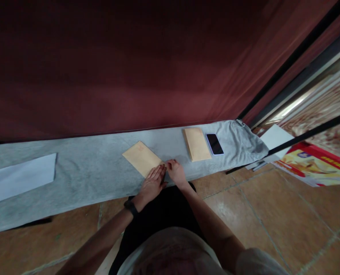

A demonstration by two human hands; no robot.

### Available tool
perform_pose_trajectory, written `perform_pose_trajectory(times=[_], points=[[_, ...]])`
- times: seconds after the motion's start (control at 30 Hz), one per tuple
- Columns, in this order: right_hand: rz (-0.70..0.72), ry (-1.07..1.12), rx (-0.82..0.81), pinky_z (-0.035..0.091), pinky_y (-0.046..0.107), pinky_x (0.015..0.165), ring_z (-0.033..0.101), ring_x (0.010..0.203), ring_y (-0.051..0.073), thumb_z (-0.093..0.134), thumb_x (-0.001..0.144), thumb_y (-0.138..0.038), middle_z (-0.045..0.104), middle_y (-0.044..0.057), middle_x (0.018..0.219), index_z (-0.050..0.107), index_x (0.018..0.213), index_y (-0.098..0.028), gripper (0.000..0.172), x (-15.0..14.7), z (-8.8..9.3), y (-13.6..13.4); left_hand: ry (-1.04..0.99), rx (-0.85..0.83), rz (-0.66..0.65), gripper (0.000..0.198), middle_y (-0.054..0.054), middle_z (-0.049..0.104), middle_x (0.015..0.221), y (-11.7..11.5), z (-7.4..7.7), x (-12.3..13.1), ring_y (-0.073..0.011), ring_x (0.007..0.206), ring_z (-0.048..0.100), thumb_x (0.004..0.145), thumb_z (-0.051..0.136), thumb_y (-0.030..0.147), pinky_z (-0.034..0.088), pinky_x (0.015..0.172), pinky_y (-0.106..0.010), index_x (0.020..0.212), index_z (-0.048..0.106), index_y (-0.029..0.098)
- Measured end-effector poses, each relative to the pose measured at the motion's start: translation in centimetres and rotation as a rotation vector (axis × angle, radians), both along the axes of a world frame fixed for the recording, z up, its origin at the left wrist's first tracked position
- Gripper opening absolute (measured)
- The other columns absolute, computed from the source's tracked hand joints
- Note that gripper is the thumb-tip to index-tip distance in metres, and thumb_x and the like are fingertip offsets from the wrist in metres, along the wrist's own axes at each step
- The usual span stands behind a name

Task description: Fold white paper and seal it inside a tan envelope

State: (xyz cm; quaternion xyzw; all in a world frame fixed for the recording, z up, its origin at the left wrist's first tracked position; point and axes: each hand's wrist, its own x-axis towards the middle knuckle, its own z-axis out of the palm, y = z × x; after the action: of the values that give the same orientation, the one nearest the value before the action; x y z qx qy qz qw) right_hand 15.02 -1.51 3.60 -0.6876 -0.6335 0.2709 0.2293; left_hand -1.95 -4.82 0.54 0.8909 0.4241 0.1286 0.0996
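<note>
A tan paper envelope (142,156) lies at a slant on the grey cloth of the narrow table. My left hand (154,178), with a dark band on its wrist, rests flat over the envelope's near right end, fingers stretched out. Against the same end, my right hand (175,172) has its fingers curled and pinched at the envelope's corner. The fingertips of both hands nearly meet there, and they hide part of the edge. To the right of my hands lies a stack of similar tan envelopes (197,144), beside a phone (215,144) with a dark screen.
White paper sheets (21,176) lie on the left part of the grey cloth (89,164). A dark red curtain (115,76) rises behind the table. To the right are black metal bars (310,138) and a red and yellow printed box (315,164) above the tiled floor (244,210).
</note>
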Motion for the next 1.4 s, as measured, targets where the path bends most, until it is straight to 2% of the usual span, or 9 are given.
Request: perform_pose_trajectory(times=[0.13,0.37,0.5,0.63,0.8,0.9,0.97,1.1,1.4], points=[[0.222,0.117,0.073,0.044,0.026,0.104,0.062,0.118,0.016,0.052,0.097,-0.014,0.070,0.004,0.123,0.069,0.116,-0.025,0.028,-0.2,0.5,1.1,-0.054,0.034,-0.011,0.053,-0.016,0.053,0.151,-0.4,-0.2,-1.0,-0.0249,0.144,0.046,0.096,0.048,0.028,0.038,0.119,-0.045,0.147,0.048,0.014],[0.019,-0.002,-0.074,0.052,0.031,0.090,0.070,0.104,0.024,0.059,0.093,-0.019,0.073,0.015,0.113,0.070,0.111,-0.015,0.021,-2.7,0.7,4.9,-0.110,0.057,0.080,0.045,-0.013,0.064,0.138,-1.1,0.8,-0.7,-0.0230,0.134,0.056,0.095,0.040,0.012,0.046,0.113,-0.041,0.136,0.058,0.016],[0.005,-0.027,-0.110,0.052,0.026,0.079,0.072,0.095,0.023,0.069,0.087,-0.020,0.077,0.012,0.097,0.074,0.094,-0.017,0.009,-3.3,0.7,6.3,-0.028,0.085,0.041,0.055,-0.014,0.064,0.137,-0.9,1.3,-0.7,-0.0231,0.133,0.057,0.088,0.038,0.002,0.047,0.113,-0.042,0.137,0.057,0.016],[0.015,-0.016,-0.120,0.051,0.024,0.070,0.072,0.080,0.020,0.069,0.088,-0.025,0.077,0.008,0.086,0.074,0.081,-0.020,0.010,-1.6,0.4,5.4,0.066,0.112,0.006,0.056,-0.015,0.064,0.138,-0.6,1.6,-1.1,-0.0242,0.132,0.057,0.084,0.037,-0.001,0.048,0.110,-0.044,0.134,0.058,0.016],[-0.060,-0.061,-0.031,0.053,0.031,0.087,0.070,0.101,0.023,0.054,0.096,-0.019,0.073,0.013,0.107,0.070,0.108,-0.016,0.021,1.3,0.2,1.9,0.104,0.135,-0.065,0.050,-0.013,0.066,0.135,0.1,1.6,-1.5,-0.0223,0.130,0.059,0.086,0.037,0.000,0.049,0.109,-0.041,0.126,0.063,0.018],[0.062,-0.091,0.160,0.047,0.036,0.105,0.062,0.121,0.023,0.049,0.099,-0.020,0.067,0.014,0.127,0.063,0.128,-0.017,0.032,1.6,0.2,1.1,0.068,0.165,-0.080,0.047,-0.013,0.066,0.135,0.2,1.2,-1.8,-0.0224,0.131,0.059,0.090,0.039,0.004,0.046,0.112,-0.042,0.128,0.062,0.017],[0.281,-0.096,0.235,0.040,0.036,0.115,0.055,0.133,0.021,0.046,0.103,-0.025,0.061,0.010,0.142,0.058,0.137,-0.021,0.037,1.2,-0.1,1.6,0.024,0.178,-0.048,0.044,-0.013,0.065,0.137,0.1,0.8,-2.0,-0.0223,0.130,0.059,0.093,0.040,0.009,0.047,0.112,-0.041,0.132,0.060,0.018],[0.659,-0.197,0.187,0.021,0.040,0.127,0.032,0.152,0.020,0.044,0.105,-0.033,0.038,0.005,0.163,0.046,0.151,-0.024,0.047,0.2,-1.0,4.5,-0.061,0.169,0.018,0.039,-0.010,0.067,0.136,0.1,-0.1,-2.2,-0.0207,0.127,0.062,0.100,0.041,0.018,0.051,0.108,-0.038,0.132,0.062,0.020],[0.569,-0.351,0.170,0.015,0.040,0.127,0.029,0.153,0.018,0.040,0.106,-0.042,0.036,0.005,0.164,0.036,0.156,-0.025,0.054,-1.6,-1.1,12.7,-0.145,0.193,0.020,0.040,-0.007,0.065,0.139,0.2,-1.0,-2.3,-0.0201,0.129,0.060,0.103,0.042,0.022,0.051,0.110,-0.039,0.138,0.060,0.023]])
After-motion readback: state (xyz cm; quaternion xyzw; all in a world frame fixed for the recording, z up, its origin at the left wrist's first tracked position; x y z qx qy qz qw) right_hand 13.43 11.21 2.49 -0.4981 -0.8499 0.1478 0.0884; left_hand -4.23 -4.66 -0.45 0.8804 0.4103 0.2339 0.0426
